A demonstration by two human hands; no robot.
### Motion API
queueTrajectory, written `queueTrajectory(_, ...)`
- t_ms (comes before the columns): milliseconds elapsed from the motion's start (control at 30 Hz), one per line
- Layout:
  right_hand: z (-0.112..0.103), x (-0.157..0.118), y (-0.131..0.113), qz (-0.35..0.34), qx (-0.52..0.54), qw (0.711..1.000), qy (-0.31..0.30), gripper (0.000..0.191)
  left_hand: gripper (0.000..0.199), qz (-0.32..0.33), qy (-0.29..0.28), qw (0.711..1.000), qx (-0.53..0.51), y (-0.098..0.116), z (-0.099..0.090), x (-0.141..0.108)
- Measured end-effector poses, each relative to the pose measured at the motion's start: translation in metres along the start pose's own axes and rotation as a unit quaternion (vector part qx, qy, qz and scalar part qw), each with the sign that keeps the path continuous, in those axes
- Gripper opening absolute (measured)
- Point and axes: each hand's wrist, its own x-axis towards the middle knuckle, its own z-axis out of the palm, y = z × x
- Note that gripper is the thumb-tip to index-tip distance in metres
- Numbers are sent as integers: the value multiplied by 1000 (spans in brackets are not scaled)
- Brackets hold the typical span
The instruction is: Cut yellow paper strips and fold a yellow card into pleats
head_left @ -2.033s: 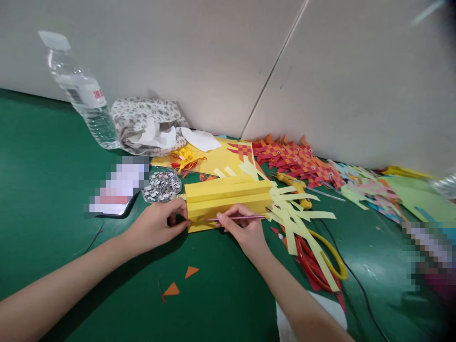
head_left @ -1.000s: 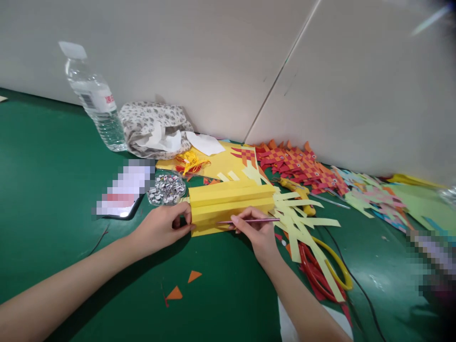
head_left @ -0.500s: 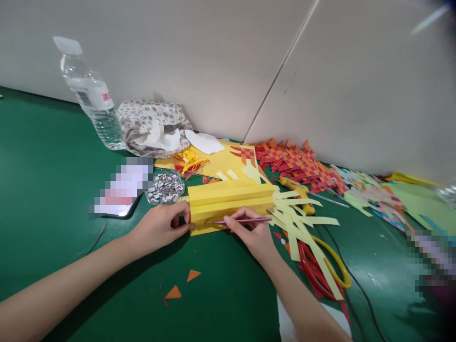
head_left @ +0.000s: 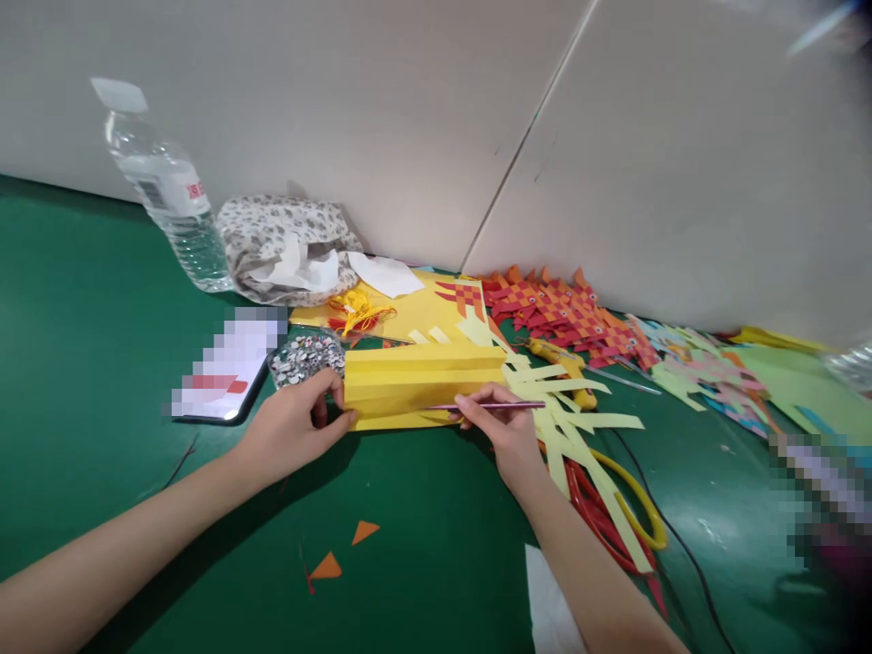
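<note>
A folded sheet of yellow paper [head_left: 415, 386] with several lengthwise creases lies in front of me. My left hand [head_left: 303, 422] pinches its left edge between thumb and fingers. In my right hand [head_left: 500, 431] is a thin, dark pinkish pencil-like stick [head_left: 508, 406], held as one holds a pen. The stick's tip rests over the lower part of the yellow paper, near a crease; whether it touches cannot be made out. Pale yellow-green paper strips [head_left: 592, 421] fan out just right of the sheet.
Left of the sheet are a bag of googly eyes [head_left: 306, 356], a phone [head_left: 232, 368] and a water bottle [head_left: 170, 195]. Behind lie woven red-orange paper fish [head_left: 565, 313] and a yellow glue gun [head_left: 565, 363]. Red-and-yellow scissor-like handles [head_left: 599, 509] and orange scraps [head_left: 327, 566] lie nearer.
My right hand and the stick have slid rightward along the paper. The left hand keeps its pinch on the left edge. The whole view has shifted slightly.
</note>
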Motion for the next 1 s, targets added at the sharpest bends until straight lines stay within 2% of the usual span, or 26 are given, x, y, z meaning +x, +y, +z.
queueTrajectory(267,15,-3,-5,27,-11,998,-49,23,28,-10,-26,1000,-3,0,3,6)
queueTrajectory(733,25,1,-9,43,-36,996,-77,20,28,5,-33,999,-12,-2,5,9)
queueTrajectory(1000,22,1,-8,48,-57,995,-71,21,29,6,-32,999,2,-5,5,9)
